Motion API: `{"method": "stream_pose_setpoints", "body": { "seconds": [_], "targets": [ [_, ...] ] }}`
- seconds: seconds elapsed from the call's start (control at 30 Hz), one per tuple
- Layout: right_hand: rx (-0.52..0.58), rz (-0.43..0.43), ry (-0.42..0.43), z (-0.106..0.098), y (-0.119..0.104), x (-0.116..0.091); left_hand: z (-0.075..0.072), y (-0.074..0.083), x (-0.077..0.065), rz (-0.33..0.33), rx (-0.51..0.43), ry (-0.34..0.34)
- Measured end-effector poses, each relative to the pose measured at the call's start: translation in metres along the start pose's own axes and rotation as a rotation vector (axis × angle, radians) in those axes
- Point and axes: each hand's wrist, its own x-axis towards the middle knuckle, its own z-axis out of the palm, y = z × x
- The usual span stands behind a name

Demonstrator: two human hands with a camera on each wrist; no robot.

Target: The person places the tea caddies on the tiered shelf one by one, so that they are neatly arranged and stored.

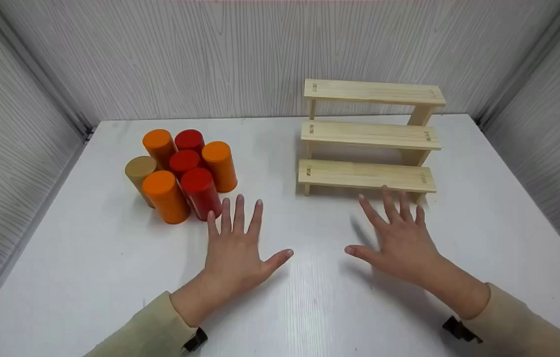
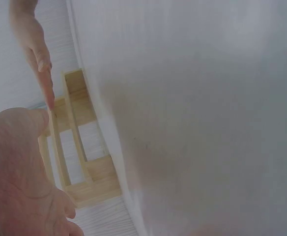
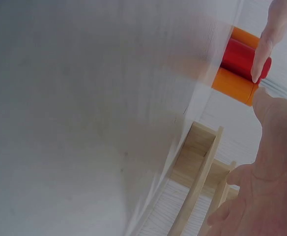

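Note:
My left hand [image 1: 234,258] is spread flat over the white table, palm down, with nothing in it. Just beyond its fingertips stands a red cylinder [image 1: 201,193], part of a tight group with orange cylinders [image 1: 166,197] and one gold cylinder [image 1: 140,171]. On the other side my right hand [image 1: 405,248] is likewise spread and holds nothing. Its fingers point at a three-step wooden shelf [image 1: 366,173], and in the head view one fingertip overlaps the lowest step's front edge. Shadows beneath both hands suggest that they hover. The left wrist view shows the shelf [image 2: 73,147] beyond my palm.
The white table [image 1: 304,307] fills the space between and in front of the hands. Wood-grain panels enclose it at the back [image 1: 200,59], left [image 1: 7,148] and right [image 1: 552,124]. The shelf's top step [image 1: 374,90] stands near the back panel.

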Motion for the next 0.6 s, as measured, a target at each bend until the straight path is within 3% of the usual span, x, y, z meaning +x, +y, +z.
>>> {"method": "stream_pose_setpoints", "body": {
  "seconds": [0.43, 0.6],
  "targets": [
    [0.005, 0.0, 0.023, -0.003, 0.005, 0.001, -0.006, 0.0, 0.002, 0.001, -0.009, -0.03],
    [0.056, 0.012, 0.065, -0.014, 0.019, 0.004, -0.016, 0.006, 0.013, 0.041, -0.023, -0.025]
  ]
}}
